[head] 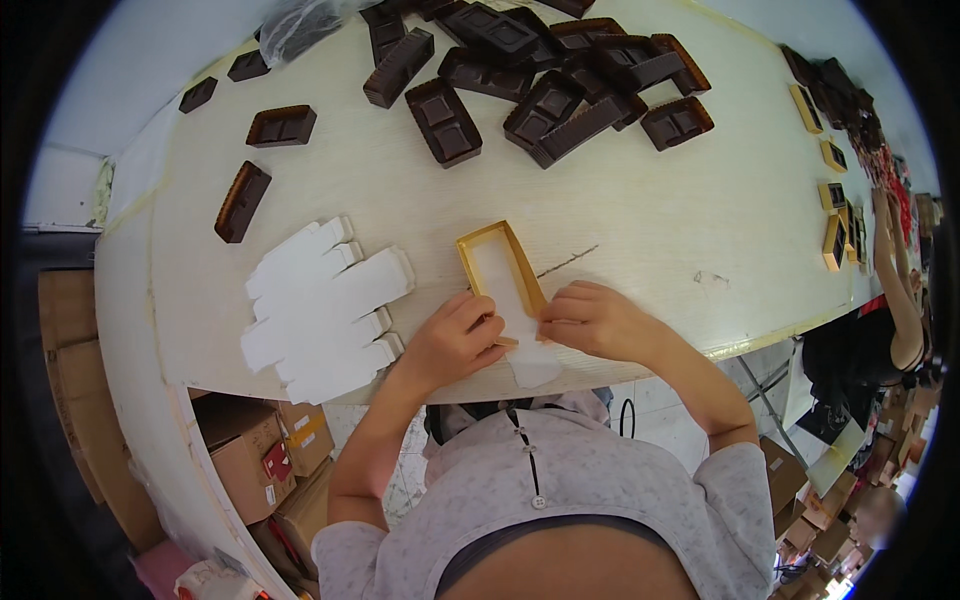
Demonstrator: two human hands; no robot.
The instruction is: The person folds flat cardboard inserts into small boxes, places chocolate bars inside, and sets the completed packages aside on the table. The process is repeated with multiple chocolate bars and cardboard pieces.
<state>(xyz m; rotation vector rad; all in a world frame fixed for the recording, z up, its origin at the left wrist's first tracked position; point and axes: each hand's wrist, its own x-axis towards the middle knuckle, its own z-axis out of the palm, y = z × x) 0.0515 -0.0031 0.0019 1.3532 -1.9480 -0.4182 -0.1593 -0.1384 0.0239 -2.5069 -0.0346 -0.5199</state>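
Note:
A partly folded gold paperboard box (517,274) with a white inside lies on the table in front of me. Its far end and long walls stand up, while the near end flap lies flat towards me. My left hand (459,337) grips the near left corner, where a small gold tab shows by the fingertips. At the near right corner, my right hand (592,319) pinches the wall between thumb and fingers. Left of my left hand lies a stack of flat white box blanks (319,315), with their tabs fanned out.
Dark brown plastic trays (442,124) are heaped at the table's far side, with several loose ones to the left. A clear plastic bag (307,30) lies at the far left. Filled gold boxes (834,244) and another person's arms (889,247) are at right. Cardboard cartons (251,450) sit below.

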